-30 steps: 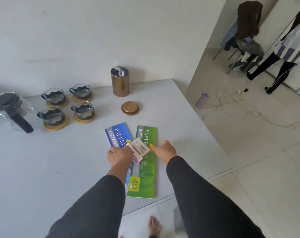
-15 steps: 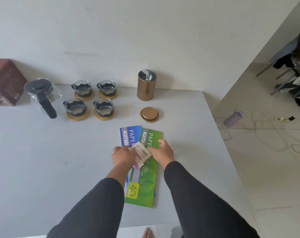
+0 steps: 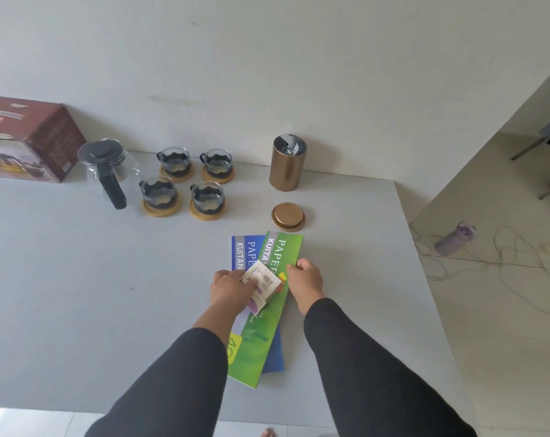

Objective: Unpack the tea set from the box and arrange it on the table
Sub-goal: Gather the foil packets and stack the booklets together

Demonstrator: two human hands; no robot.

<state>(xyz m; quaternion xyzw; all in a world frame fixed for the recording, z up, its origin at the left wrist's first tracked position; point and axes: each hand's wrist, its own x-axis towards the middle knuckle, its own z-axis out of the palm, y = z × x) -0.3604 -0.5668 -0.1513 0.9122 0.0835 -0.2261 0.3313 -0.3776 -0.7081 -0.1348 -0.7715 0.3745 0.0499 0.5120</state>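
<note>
Fingers of the left hand (image 3: 232, 287) pinch a small paper packet (image 3: 265, 280); the right hand (image 3: 305, 279) curls at its other edge, above the green booklet (image 3: 267, 310). Beyond the fingers on the surface (image 3: 78, 294) stand four cups (image 3: 185, 181), teapot (image 3: 109, 165) and box (image 3: 31, 140), far left.

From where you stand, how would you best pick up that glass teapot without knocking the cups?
Grip the glass teapot by its black handle, which sticks out toward you. Come from the near side: the cups stand close on its right and the box on its left.
</note>
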